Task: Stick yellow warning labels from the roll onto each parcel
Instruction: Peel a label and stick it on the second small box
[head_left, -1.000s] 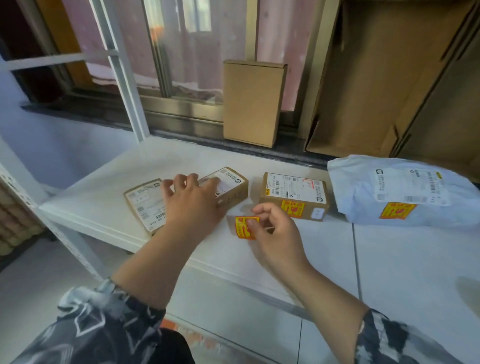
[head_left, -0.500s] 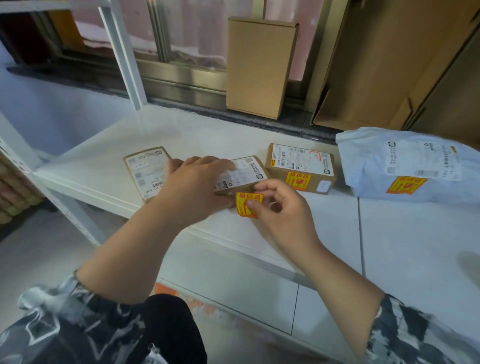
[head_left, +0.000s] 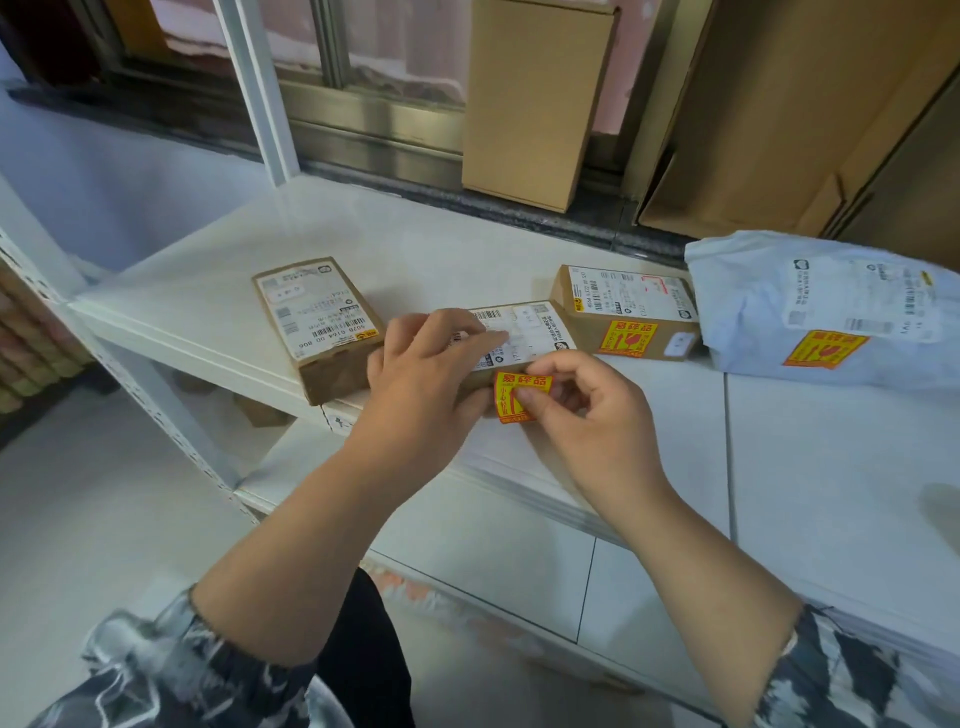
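The middle parcel (head_left: 524, 332) is gripped by the left hand (head_left: 421, 379); a yellow label (head_left: 511, 397) is pinched by the right hand (head_left: 597, 415) against its front.

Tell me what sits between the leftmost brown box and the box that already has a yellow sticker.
In the head view, the middle box, steadied by the left hand while the right hand presses a yellow label onto it.

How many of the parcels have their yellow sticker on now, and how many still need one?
Two look done: the grey bag and the right box each wear a sticker. The right hand is pressing a yellow label onto the middle box, steadied by the left hand. The left box shows no big sticker yet.
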